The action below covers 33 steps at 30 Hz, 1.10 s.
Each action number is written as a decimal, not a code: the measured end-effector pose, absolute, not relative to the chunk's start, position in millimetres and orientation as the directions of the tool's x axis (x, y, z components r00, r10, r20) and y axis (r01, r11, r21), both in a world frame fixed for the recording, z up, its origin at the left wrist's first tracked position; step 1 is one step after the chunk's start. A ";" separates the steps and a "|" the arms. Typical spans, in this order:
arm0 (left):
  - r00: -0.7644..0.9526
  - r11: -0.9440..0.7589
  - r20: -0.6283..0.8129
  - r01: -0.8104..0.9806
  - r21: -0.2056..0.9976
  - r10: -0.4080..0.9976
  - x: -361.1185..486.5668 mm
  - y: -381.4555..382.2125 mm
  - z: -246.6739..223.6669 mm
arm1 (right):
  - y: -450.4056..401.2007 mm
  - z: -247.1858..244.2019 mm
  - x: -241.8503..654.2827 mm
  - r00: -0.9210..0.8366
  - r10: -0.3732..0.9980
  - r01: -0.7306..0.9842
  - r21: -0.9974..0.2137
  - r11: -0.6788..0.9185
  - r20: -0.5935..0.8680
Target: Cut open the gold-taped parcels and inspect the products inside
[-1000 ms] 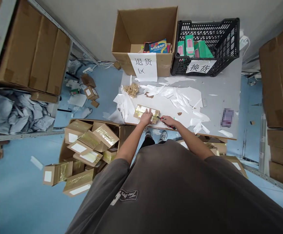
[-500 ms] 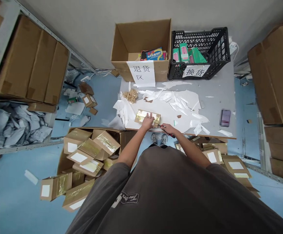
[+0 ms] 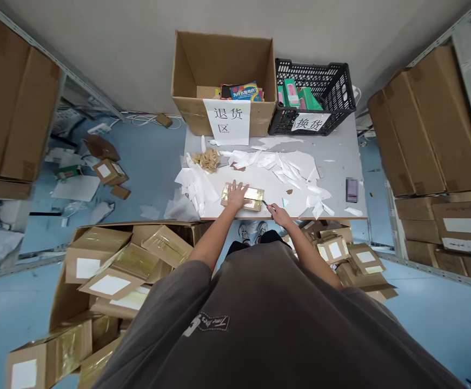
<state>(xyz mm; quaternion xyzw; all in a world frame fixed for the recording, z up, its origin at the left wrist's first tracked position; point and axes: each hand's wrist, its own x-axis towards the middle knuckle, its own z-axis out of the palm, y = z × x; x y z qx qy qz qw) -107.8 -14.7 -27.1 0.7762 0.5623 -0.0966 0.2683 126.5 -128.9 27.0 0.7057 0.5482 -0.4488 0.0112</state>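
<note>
A small cardboard box [image 3: 255, 204] wrapped in shiny tan tape, with a white label, lies near the front edge of the table. My left hand [image 3: 237, 195] rests flat on its left part, fingers spread, pressing it against the tabletop. My right hand [image 3: 278, 213] is closed around a slim utility knife [image 3: 265, 203] with some red on its handle. The knife's dark tip points at the box's right end; whether it touches the tape is too small to tell.
Torn white paper [image 3: 276, 162] and crumpled brown paper [image 3: 206, 160] litter the table [image 3: 340, 156]. Behind stand a large carton [image 3: 190, 116] with books and a black crate [image 3: 336, 116] with green packages. A phone [image 3: 351, 190] lies right. Taped boxes [image 3: 113, 281] fill a carton at left.
My left hand has gone from gripping the box to lying flat with fingers spread. The box now lies straighter, and the knife is at its right end. The camera view has shifted.
</note>
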 end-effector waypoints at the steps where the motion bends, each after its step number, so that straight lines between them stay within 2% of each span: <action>1: 0.364 -0.240 -0.427 0.918 0.316 0.828 -108.7 -17.0 -27.6 | -128.8 25.6 122.1 0.012 0.778 0.807 -0.454 -0.379 -0.629; 5: 0.445 -0.327 -0.320 0.874 0.360 0.836 -116.5 -30.7 -30.0 | -127.8 21.4 116.0 0.010 0.806 0.862 -0.402 -0.307 -0.592; 10: 0.454 -0.334 -0.294 0.863 0.378 0.841 -120.6 -39.1 -35.1 | -118.6 17.8 112.9 -0.030 0.843 0.909 -0.365 -0.201 -0.538; 16: 0.470 -0.343 -0.253 0.842 0.416 0.846 -119.6 -40.7 -51.2 | -107.1 15.4 99.6 0.027 0.847 0.965 -0.208 -0.161 -0.531; 21: 0.432 -0.328 -0.101 0.798 0.506 0.896 -119.7 -45.1 -73.6 | -117.7 8.5 94.3 0.081 0.850 0.973 -0.144 -0.181 -0.521; 25: 0.400 -0.324 -0.029 0.783 0.531 0.916 -119.8 -48.1 -85.6 | -119.8 1.6 91.5 0.093 0.867 0.968 -0.159 -0.193 -0.489; 33: 0.362 -0.293 -0.055 0.826 0.481 0.930 -116.9 -53.7 -85.6 | -114.1 -8.6 99.0 0.085 0.893 0.948 -0.240 -0.210 -0.443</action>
